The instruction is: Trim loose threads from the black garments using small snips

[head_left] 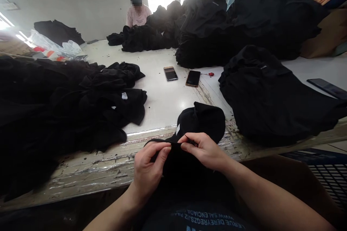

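Observation:
A black garment (200, 119) lies partly on the table's near edge and hangs down towards my lap. Its hood-like rounded part rests on the table, with a small white label (178, 129) beside it. My left hand (150, 162) pinches the garment's edge between thumb and forefinger. Close by on the right, my right hand (202, 149) pinches the same edge, the cloth drawn taut between them. A small dark pointed tool, perhaps thread snips (192, 141), sits within the fingers of my right hand; most of it is hidden.
Heaped black garments (67, 104) cover the table's left side. A folded black pile (271, 94) lies at right, with taller stacks (211, 25) behind. Two phones (170, 73) lie mid-table, another phone (328, 87) far right. A person (138, 14) is at the far side.

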A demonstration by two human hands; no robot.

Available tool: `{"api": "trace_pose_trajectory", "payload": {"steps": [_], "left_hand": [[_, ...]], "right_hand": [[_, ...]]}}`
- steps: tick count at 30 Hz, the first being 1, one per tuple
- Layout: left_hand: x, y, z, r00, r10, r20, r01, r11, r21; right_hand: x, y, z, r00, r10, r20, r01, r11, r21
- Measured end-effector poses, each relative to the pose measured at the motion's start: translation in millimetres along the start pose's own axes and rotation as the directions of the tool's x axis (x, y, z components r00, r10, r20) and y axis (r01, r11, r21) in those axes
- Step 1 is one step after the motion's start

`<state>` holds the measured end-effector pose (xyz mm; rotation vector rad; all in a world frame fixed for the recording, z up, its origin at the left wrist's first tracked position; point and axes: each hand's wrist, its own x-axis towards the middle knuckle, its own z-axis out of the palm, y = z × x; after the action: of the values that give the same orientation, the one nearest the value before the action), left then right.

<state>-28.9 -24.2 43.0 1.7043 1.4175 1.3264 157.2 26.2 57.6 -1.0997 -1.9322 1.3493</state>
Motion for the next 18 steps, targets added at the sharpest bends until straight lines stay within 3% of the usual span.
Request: {"api": "trace_pose_trajectory", "payload": {"steps": [3,5,6,8,9,11,13,16,18], "left_hand": [[-1.2,1.4,-5.8,0.982,0.165,-0.092,-0.165,0.986,0.011],[2.9,2.7,-8.3,0.977,0.173,-0.123,-0.169,0.985,0.039],[6.3,3.0,-9.0,0.985,0.144,-0.100,-0.139,0.989,0.054],[13.6,2.2,-8.8,0.995,-0.009,0.094,0.007,1.000,0.025],[16.6,1.0,-7.7,0.964,-0.124,0.234,0.133,0.991,-0.023],[19.5,-3.3,-3.8,0.824,-0.327,0.463,0.434,0.889,-0.144],[18.5,-8.7,1.3,0.712,-0.452,0.538,0.653,0.709,-0.268],[14.9,-14.6,7.0,0.672,-0.532,0.515,0.739,0.519,-0.429],[14.3,-15.3,8.2,0.664,-0.538,0.519,0.747,0.461,-0.479]], "right_hand": [[2.4,-0.1,-5.8,0.998,0.045,0.040,-0.047,0.997,0.056],[3.6,0.3,-7.4,0.997,0.052,0.052,-0.056,0.995,0.077],[4.0,0.6,-7.6,0.997,0.050,0.062,-0.055,0.994,0.092],[4.7,1.9,-7.1,0.996,0.035,0.088,-0.045,0.992,0.116],[5.0,2.9,-6.6,0.994,0.027,0.104,-0.038,0.993,0.112],[5.3,5.4,-5.4,0.997,0.004,0.081,-0.007,0.999,0.036],[5.0,7.7,-5.0,0.997,-0.049,-0.067,0.040,0.989,-0.141],[2.6,7.3,-8.1,0.949,-0.189,-0.252,0.076,0.915,-0.397],[0.5,3.8,-12.6,0.950,-0.241,-0.198,0.127,0.878,-0.461]]}}
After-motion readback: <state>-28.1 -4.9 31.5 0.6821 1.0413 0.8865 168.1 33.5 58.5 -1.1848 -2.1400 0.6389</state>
